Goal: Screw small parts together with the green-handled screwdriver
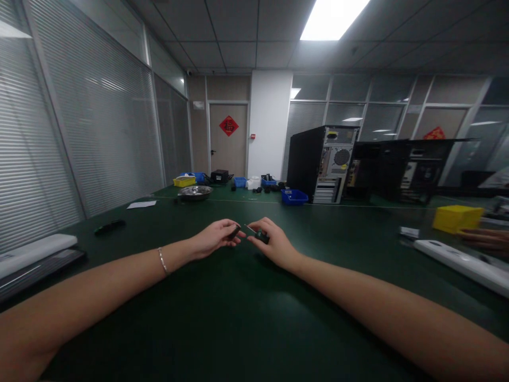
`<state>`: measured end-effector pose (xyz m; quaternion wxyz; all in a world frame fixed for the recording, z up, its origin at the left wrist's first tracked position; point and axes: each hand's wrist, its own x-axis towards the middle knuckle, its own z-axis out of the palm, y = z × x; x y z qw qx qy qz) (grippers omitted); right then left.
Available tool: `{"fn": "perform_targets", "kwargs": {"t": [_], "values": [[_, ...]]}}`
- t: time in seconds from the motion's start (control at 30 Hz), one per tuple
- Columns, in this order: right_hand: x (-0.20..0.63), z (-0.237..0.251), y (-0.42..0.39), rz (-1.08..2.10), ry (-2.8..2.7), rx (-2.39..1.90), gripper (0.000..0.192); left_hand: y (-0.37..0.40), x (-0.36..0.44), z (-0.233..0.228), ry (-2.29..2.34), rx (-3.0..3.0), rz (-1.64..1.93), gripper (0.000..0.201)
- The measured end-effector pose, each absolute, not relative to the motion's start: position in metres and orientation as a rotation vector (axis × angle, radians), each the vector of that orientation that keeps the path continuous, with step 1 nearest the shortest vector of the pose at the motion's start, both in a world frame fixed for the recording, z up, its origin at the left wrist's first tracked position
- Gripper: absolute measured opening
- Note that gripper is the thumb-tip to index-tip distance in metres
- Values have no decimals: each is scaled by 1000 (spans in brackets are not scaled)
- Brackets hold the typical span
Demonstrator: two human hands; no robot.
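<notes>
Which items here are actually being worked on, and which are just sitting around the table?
In hand:
left hand pinching a small dark part
right hand holding a small screwdriver

Lying about:
steel bowl
blue bin
computer tower
yellow box
white keyboard

Dim, soft-focus room under one glaring ceiling panel (333, 18), wide-angle bending and blur at the edges.

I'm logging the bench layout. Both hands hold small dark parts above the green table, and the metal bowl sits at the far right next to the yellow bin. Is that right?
Not quite. The head view shows the metal bowl at the far left-centre of the green table, near the yellow tray, not beside the yellow bin on the right. The rest holds: the left hand and right hand each hold a small dark part.
</notes>
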<state>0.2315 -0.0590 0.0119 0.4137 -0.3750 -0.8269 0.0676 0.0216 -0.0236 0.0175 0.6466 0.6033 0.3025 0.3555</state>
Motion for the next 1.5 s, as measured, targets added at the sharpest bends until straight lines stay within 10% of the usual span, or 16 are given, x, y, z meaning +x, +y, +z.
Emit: {"fn": "perform_targets", "kwargs": {"t": [1.5], "values": [[236, 9, -53, 152, -2322, -1012, 32, -28, 13, 16, 852, 2035, 753, 38]]}}
